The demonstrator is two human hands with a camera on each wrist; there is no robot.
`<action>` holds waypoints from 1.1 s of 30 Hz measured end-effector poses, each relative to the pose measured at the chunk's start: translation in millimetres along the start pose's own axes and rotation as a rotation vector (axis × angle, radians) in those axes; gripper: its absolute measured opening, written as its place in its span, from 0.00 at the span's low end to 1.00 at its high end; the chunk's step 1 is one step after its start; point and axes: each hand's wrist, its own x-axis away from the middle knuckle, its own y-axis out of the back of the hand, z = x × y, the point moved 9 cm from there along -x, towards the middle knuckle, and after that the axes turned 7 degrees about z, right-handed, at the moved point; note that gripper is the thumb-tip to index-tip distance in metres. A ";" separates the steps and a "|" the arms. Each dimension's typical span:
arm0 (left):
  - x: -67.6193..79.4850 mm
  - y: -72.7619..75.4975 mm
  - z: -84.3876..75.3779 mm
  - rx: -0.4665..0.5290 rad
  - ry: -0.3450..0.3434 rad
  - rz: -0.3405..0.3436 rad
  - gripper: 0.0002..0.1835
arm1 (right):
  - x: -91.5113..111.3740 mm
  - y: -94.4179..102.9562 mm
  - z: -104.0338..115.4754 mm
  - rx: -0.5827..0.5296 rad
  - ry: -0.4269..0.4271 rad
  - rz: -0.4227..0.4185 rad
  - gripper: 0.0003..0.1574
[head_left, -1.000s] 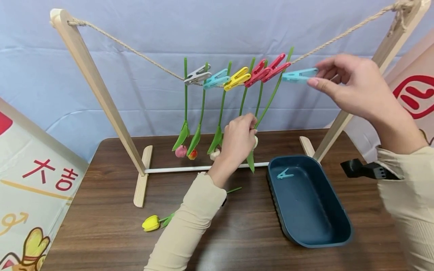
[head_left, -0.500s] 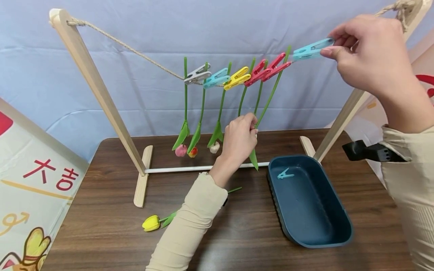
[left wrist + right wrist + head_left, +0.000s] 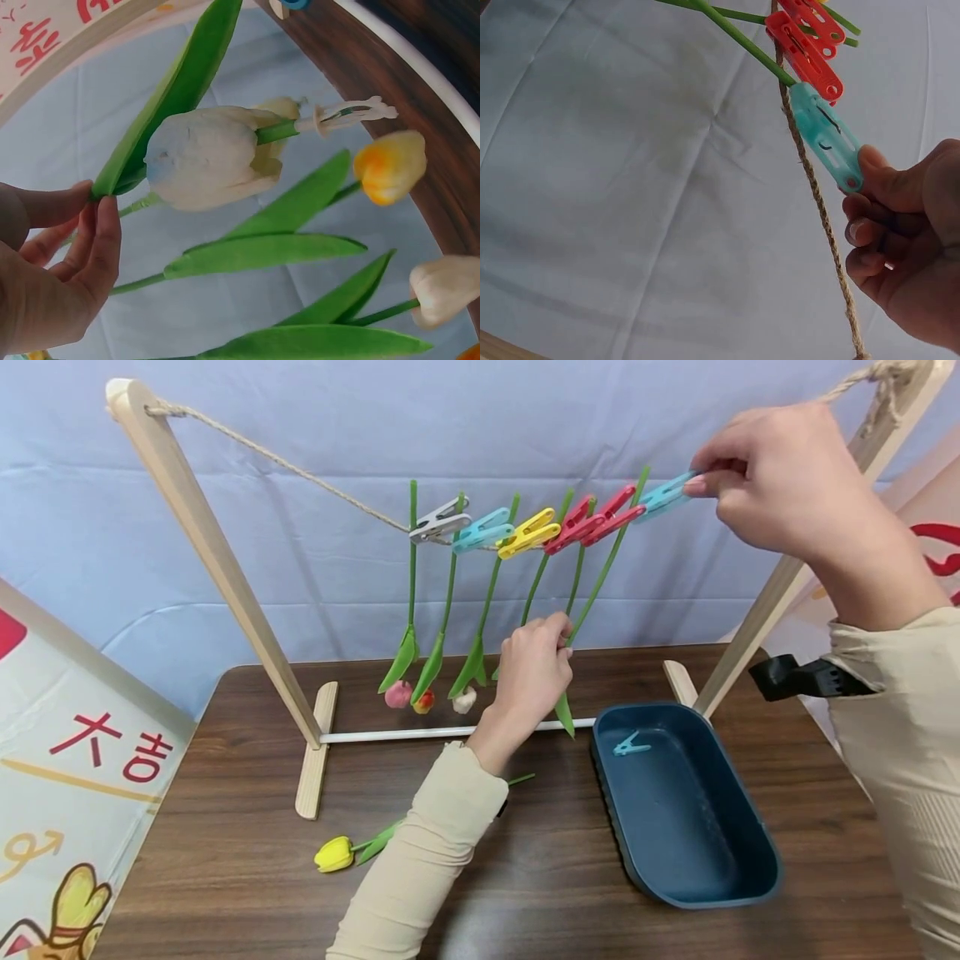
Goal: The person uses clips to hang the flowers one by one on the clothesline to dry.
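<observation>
My left hand (image 3: 528,681) pinches a white tulip (image 3: 206,157) at the base of its green leaf; the flower hangs head down, its stem rising to the rope (image 3: 285,464). My right hand (image 3: 787,485) holds a light blue clothespin (image 3: 826,139) by its handle end. Its tip meets the top of that stem at the rope, beside the rightmost red clothespin (image 3: 615,515); whether it grips both I cannot tell. Along the rope, grey (image 3: 441,520), light blue (image 3: 483,530), yellow (image 3: 528,533) and red clothespins hold other upside-down tulips.
A wooden frame (image 3: 217,560) carries the rope, with a white bar (image 3: 397,735) low between its feet. A dark blue bin (image 3: 675,810) at the right contains one small light blue clothespin (image 3: 632,744). A yellow tulip (image 3: 334,855) lies on the table (image 3: 225,877), partly under my left sleeve.
My right hand went up and right with the light blue clothespin, then back left and down, bringing its tip to the stem and rope. My left hand stays nearly in place.
</observation>
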 end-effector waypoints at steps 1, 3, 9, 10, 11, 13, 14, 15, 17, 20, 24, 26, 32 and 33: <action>-0.3 -0.3 -1.2 -0.006 -0.007 0.003 0.04 | -0.9 -0.8 0.0 0.004 0.008 0.009 0.11; -1.0 -1.3 -3.4 -0.011 -0.021 0.010 0.04 | -2.7 -4.1 -1.6 0.004 0.012 0.042 0.11; -3.1 -4.2 -8.0 -0.015 -0.044 0.027 0.04 | -9.2 -15.4 -6.6 0.032 0.013 0.138 0.11; -3.2 -4.9 -8.5 -0.010 -0.047 0.030 0.04 | -10.2 -16.5 -7.4 0.034 0.012 0.146 0.11; -3.3 -5.6 -8.8 -0.005 -0.047 0.036 0.04 | -11.0 -17.8 -9.2 0.031 0.011 0.152 0.11; -3.3 -6.4 -9.1 0.005 -0.050 0.039 0.04 | -12.1 -20.4 -14.2 0.020 -0.005 0.167 0.11; -3.4 -6.8 -9.0 0.007 -0.049 0.039 0.04 | -12.5 -22.5 -18.7 0.033 -0.020 0.169 0.11; -3.4 -7.0 -8.7 0.011 -0.048 0.038 0.04 | -12.3 -23.4 -21.3 0.025 -0.029 0.174 0.11; -3.3 -7.1 -8.1 0.010 -0.043 0.034 0.04 | -11.7 -25.0 -26.4 0.033 -0.050 0.177 0.11; -3.5 -8.3 -6.6 0.006 -0.031 0.034 0.05 | -11.1 -22.3 -21.0 0.031 -0.023 0.186 0.10; -3.3 -11.6 -4.6 0.003 -0.015 0.051 0.05 | -12.7 -15.3 -1.3 0.071 0.087 0.196 0.07; -3.0 -13.0 -4.4 0.003 -0.016 0.055 0.05 | -14.4 -16.1 3.1 0.104 0.110 0.224 0.07; -3.0 -15.9 -5.5 -0.001 -0.028 0.043 0.05 | -19.4 -23.2 5.8 0.136 0.108 0.302 0.06; -3.1 -16.0 -5.8 0.004 -0.029 0.041 0.05 | -19.6 -23.3 6.1 0.129 0.106 0.304 0.07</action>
